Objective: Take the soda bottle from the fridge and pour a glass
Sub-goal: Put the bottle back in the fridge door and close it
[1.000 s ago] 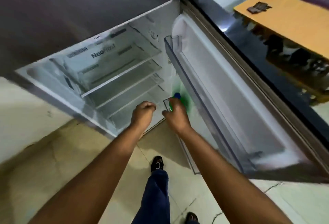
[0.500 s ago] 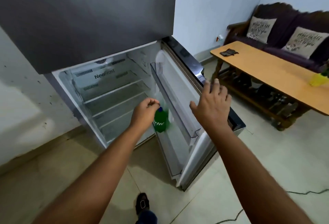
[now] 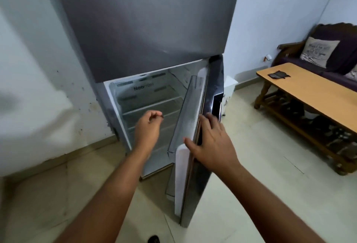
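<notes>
The grey fridge (image 3: 146,30) stands ahead with its lower door (image 3: 193,194) partly open, and the shelves inside look bare. My left hand (image 3: 147,128) hangs in front of the open compartment with its fingers closed. A small dark bit, seemingly the soda bottle's cap (image 3: 161,116), shows at the fingertips, while the green body is hidden behind the hand. My right hand (image 3: 210,142) lies spread over the door's free edge, thumb on the white inner liner and fingers on the dark outer face. No glass is in sight.
A long wooden table (image 3: 318,96) with a lower rack stands to the right, with a small dark object (image 3: 278,74) on it. A dark sofa (image 3: 342,53) with a cushion (image 3: 318,51) is behind it. A white box (image 3: 229,86) sits by the wall. The floor is tiled.
My right hand let go of the bottle, my left took it by the neck and lifted it out. My right hand reached the door's edge, and the door has swung toward closing.
</notes>
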